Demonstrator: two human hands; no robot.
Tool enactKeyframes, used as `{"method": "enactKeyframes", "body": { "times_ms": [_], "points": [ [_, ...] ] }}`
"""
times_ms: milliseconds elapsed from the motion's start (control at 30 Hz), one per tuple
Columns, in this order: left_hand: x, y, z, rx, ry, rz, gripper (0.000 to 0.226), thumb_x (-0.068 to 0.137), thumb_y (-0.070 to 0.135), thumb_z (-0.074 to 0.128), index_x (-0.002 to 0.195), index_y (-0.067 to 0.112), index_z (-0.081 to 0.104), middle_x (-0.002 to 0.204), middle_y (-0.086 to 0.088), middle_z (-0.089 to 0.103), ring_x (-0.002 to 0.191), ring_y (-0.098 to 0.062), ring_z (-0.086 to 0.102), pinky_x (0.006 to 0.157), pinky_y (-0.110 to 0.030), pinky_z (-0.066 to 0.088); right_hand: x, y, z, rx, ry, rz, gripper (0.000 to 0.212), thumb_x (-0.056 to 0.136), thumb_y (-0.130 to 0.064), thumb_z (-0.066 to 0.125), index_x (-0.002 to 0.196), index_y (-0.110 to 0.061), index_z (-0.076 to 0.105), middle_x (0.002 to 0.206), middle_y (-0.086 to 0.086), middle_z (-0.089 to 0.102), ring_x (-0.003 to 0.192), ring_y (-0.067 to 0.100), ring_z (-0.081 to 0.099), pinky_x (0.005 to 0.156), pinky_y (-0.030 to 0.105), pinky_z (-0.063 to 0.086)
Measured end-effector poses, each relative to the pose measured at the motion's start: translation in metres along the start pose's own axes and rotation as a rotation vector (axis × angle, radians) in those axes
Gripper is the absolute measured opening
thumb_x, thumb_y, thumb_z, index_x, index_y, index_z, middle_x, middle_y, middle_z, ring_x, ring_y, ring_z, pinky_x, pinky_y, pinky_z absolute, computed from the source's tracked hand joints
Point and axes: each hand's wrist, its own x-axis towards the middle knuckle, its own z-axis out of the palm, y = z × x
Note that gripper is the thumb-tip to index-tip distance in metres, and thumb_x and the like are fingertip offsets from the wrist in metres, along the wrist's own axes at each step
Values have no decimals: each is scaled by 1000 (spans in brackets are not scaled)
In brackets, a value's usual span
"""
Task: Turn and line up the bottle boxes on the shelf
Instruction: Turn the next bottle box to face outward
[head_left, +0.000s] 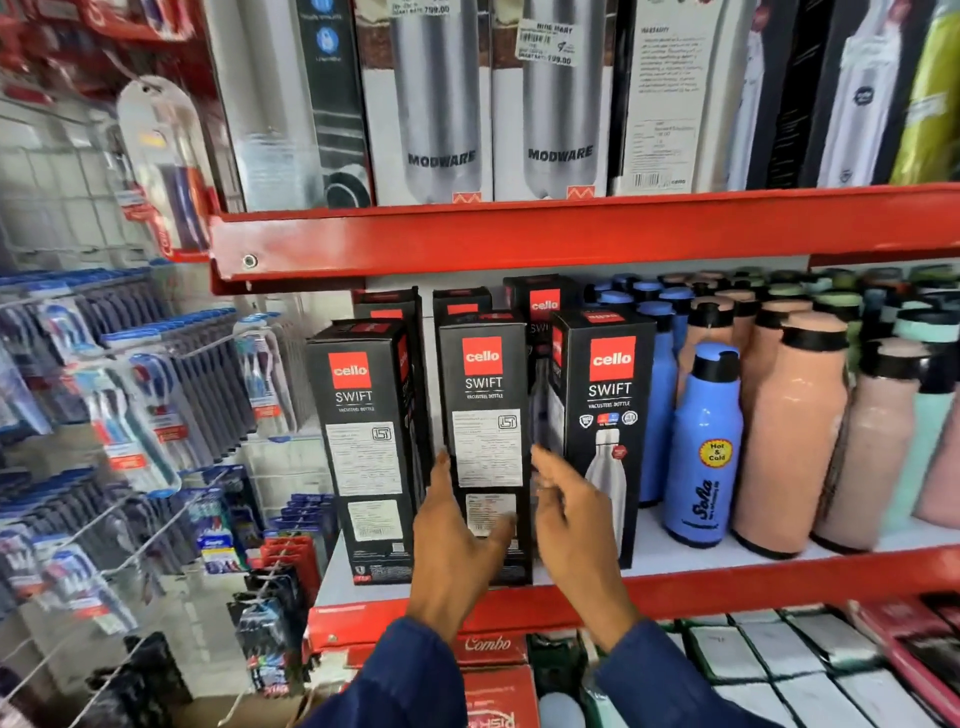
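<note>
Presently I am facing the red shelf (779, 577), where three black bottle boxes are standing upright in the front row. My left hand (457, 540) is wrapping around the lower part of the middle box (485, 405), thumb lying across its printed-text face, fingers (441, 473) reaching along its left side. My right hand (576, 514) is hovering spread and released just beside that box's right edge, in front of the right box (610, 410), which is showing its bottle picture. The left box (363, 441) is leaning slightly. Blue and pink bottles (748, 431) are standing to the right.
</note>
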Motion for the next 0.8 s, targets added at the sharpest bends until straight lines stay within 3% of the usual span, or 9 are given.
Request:
{"method": "enactKeyframes", "body": {
  "times_ms": [33,100,200,300,400,467,600,700,800],
  "points": [
    [1,-1,-2,-33,5,0,91,67,29,85,143,20,36,128,7,65,116,-8,62,101,-27,49,-1,-1,0,21,20,-8,42,95,-2,42,131,-18,54,116,-10,64,104,-3,62,89,6,45],
    [2,-1,-5,-98,20,3,96,59,36,90,139,24,38,124,9,66,112,-7,63,99,-29,51,-5,-3,1,90,48,-12,37,96,-7,42,126,-20,59,114,-11,66,107,3,63,92,17,50],
    [3,2,-6,-171,75,1,94,55,34,94,131,27,40,121,11,64,110,-5,62,97,-24,49,-8,-5,1,162,54,-20,35,94,-12,41,121,-18,63,111,-7,69,103,4,66,87,18,53],
    [6,4,-8,-167,114,14,94,55,35,94,131,23,40,121,6,62,110,-7,60,91,-11,42,-6,-6,-2,200,47,-23,37,93,-9,38,118,-13,65,108,0,72,100,6,68,88,25,56],
    [6,5,-13,-178,101,44,98,54,24,94,136,19,41,121,8,61,109,-4,58,88,2,37,-4,-2,-8,157,71,-54,30,96,-9,45,118,-15,65,110,-3,72,100,2,67,90,23,54],
    [6,5,-19,-192,71,68,100,54,19,92,139,20,38,120,13,60,110,-3,58,93,-3,41,-2,4,-13,105,52,-52,34,93,-7,52,125,-17,60,118,-5,68,103,-6,63,90,15,52],
    [11,-4,-27,-262,-40,69,101,59,20,88,142,29,32,133,7,60,123,-12,59,106,-44,49,3,11,-17,126,-113,-2,49,90,-7,60,136,-17,46,122,-17,53,96,-30,48,82,-3,40],
    [16,-6,-33,-308,-147,67,102,68,8,86,149,31,29,140,12,57,130,-10,54,109,-42,45,8,13,-17,171,-65,3,48,87,-9,66,132,-14,51,111,-20,57,88,-30,52,78,-3,43],
    [16,-7,-33,-315,-225,58,98,80,1,77,154,33,21,150,14,49,137,-6,47,112,-30,42,9,17,-14,160,-3,11,46,83,-12,72,127,-11,57,115,-3,64,90,-20,59,81,4,49]
  ]
}}
